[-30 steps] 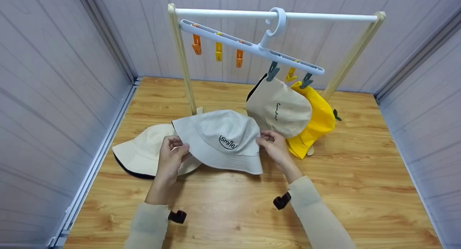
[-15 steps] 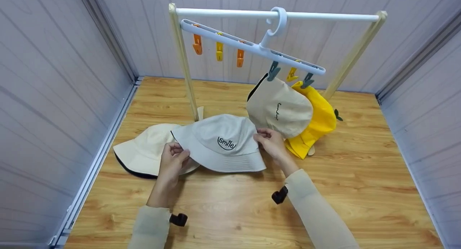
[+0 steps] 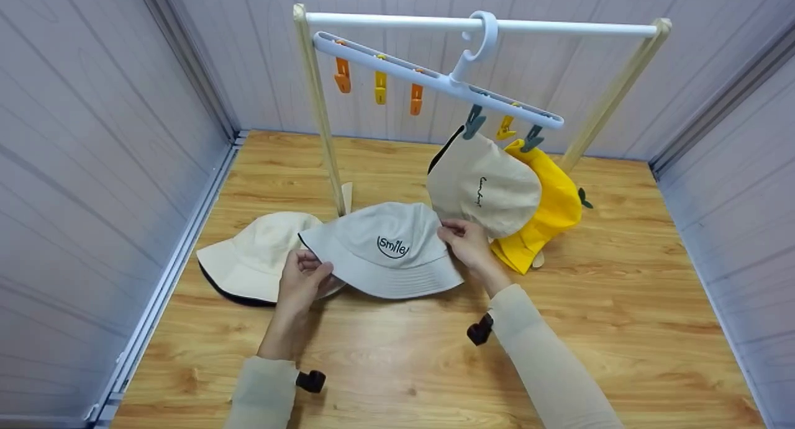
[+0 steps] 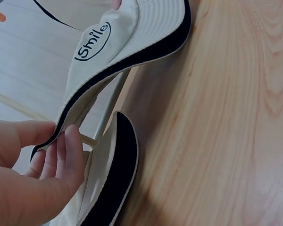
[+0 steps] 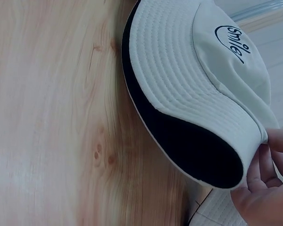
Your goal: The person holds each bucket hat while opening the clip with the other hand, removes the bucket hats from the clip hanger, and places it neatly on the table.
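Note:
A pale grey bucket hat (image 3: pixel 388 249) with a black "Smile" print is held up between both hands, its dark underside showing in the wrist views. My left hand (image 3: pixel 301 283) pinches the left edge of its brim between thumb and fingers (image 4: pixel 71 150). On the other side my right hand (image 3: pixel 467 246) pinches the hat near where crown meets brim, thumb in front. Behind the left hand a cream bucket hat (image 3: pixel 254 255) with a dark underside lies on the wooden surface. Just beyond the right hand hangs a beige hat (image 3: pixel 484 187) with black lettering.
A tilted pale blue clip hanger (image 3: pixel 435 78) hooks over a white rail (image 3: pixel 571 27) on wooden posts. Grey clips (image 3: pixel 474 121) hold the beige hat and a yellow hat (image 3: pixel 553 193). Orange and yellow clips (image 3: pixel 380 87) hang at its left. Panelled walls (image 3: pixel 93 168) enclose the wooden surface.
The grey hat has come slightly lower and its brim has swung a little to the right. Both hands keep their pinch on it. The hanging hats have not visibly moved.

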Tool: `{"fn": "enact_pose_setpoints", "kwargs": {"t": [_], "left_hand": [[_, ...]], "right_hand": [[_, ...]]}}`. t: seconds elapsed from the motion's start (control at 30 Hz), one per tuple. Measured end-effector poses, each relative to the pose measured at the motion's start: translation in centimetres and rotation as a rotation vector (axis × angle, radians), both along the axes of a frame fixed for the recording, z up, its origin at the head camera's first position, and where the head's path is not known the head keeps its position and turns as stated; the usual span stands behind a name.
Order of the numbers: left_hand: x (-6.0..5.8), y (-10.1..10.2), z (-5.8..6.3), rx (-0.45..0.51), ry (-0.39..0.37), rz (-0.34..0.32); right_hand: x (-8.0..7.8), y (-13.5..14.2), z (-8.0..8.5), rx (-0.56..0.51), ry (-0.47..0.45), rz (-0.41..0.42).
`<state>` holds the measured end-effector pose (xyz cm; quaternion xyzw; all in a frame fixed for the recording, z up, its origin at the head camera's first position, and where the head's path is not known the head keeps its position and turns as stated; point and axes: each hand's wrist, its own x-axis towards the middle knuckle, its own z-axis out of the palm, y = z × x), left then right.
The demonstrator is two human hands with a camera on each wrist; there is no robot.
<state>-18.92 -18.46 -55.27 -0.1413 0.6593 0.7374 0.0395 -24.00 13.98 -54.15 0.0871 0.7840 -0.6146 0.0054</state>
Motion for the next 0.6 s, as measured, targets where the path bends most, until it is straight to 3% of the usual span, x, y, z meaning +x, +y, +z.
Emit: {"fn": "enact_pose_setpoints", "kwargs": {"t": [0.33,0.6], "left_hand": [[0.1,-0.1,-0.8,-0.084,-0.007,-0.036],[0.1,-0.1,-1.4,-0.154,-0.009,-0.027]], "right_hand": [[-0.5,-0.4,-0.6,0.034,0.007,0.004],[-0.7,-0.7,-1.1,0.094,0.037,0.014]]}}
